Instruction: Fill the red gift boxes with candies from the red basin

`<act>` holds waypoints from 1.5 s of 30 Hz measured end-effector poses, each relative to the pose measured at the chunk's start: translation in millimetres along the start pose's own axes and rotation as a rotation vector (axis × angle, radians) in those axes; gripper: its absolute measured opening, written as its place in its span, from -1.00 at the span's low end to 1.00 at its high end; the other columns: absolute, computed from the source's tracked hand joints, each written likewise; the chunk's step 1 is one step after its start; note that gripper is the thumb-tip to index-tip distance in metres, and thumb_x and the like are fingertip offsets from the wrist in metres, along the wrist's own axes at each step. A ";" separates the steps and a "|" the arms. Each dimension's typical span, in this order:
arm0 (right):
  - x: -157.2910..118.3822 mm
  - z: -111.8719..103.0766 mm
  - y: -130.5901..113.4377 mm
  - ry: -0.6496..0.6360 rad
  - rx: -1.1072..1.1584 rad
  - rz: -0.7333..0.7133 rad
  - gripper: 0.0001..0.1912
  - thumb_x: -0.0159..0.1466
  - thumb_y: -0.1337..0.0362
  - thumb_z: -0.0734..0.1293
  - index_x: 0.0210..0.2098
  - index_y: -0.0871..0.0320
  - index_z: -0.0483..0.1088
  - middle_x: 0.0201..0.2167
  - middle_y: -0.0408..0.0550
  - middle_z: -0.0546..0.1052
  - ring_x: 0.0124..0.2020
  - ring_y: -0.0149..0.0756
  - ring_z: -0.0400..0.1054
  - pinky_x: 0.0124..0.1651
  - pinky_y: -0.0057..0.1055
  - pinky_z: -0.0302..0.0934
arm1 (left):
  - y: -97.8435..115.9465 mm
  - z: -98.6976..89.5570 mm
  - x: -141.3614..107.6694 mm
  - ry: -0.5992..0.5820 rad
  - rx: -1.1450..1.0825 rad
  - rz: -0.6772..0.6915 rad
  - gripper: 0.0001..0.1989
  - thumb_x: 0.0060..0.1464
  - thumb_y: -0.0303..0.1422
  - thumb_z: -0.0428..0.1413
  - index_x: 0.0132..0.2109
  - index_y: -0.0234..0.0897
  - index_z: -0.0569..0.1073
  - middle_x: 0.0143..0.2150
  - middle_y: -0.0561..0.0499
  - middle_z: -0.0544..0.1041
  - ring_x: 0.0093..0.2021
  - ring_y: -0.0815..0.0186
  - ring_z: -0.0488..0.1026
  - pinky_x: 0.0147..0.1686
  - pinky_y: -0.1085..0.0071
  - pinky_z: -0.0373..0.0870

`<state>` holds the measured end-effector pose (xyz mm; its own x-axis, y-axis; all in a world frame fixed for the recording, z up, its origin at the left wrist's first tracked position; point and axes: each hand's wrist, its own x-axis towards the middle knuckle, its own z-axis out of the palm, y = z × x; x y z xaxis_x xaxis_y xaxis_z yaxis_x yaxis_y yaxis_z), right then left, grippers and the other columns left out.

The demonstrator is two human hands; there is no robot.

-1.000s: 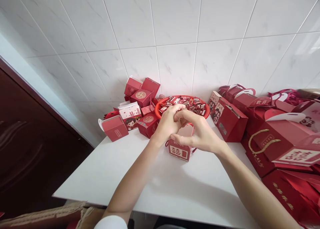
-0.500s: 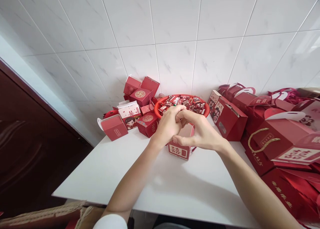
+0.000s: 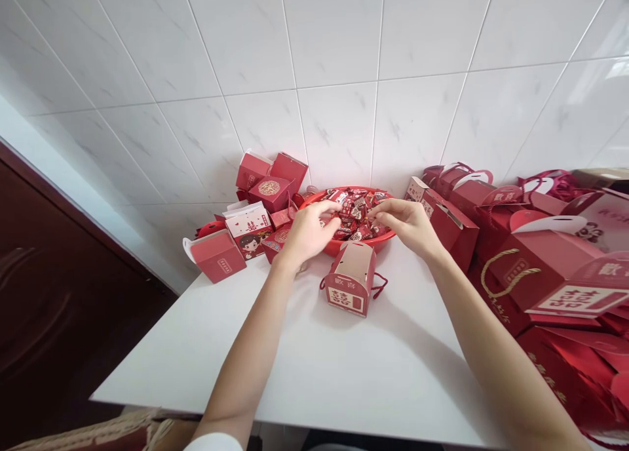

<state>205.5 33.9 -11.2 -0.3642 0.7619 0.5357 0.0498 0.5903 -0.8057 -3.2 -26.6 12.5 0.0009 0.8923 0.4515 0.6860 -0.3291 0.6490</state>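
A red basin (image 3: 378, 242) full of red-wrapped candies (image 3: 356, 208) stands against the wall. Over its left side is my left hand (image 3: 314, 228), its thumb and fingers apart at the candies. From the right my right hand (image 3: 410, 225) reaches in, thumb and forefinger slightly apart and touching the candies. No candy is seen lifted clear by either hand. Just in front of the basin a small red gift box (image 3: 348, 284) stands upright, with a white panel of characters on its front and dark red cords at its sides. A pale panel shows on its top.
Several red and white gift boxes (image 3: 250, 228) are heaped at the left back of the white table (image 3: 304, 372). A larger pile of red boxes and bags (image 3: 555, 267) covers the right side. Behind is a tiled wall (image 3: 339, 123); a dark door (image 3: 59, 294) stands at the left.
My hands were together above the small gift box. They have parted and moved forward to the candies in the basin, leaving the box uncovered on the table.
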 end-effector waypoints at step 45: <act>65.5 23.8 91.7 0.546 0.470 0.291 -0.61 -0.10 0.02 0.47 -0.46 0.08 0.27 -0.54 -0.25 0.38 -0.49 -0.39 0.23 -0.43 -0.43 0.15 | -67.4 69.4 80.1 -0.570 0.735 0.045 -0.43 0.05 -0.36 0.19 0.24 -0.03 0.42 0.39 -0.21 0.22 0.46 -0.11 -0.01 0.34 -0.35 -0.16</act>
<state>164.1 131.6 -56.0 0.1188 0.9643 0.2365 -0.3708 0.2640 -0.8904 1.2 88.6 -37.6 0.2622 0.9646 -0.0288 0.9650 -0.2623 -0.0004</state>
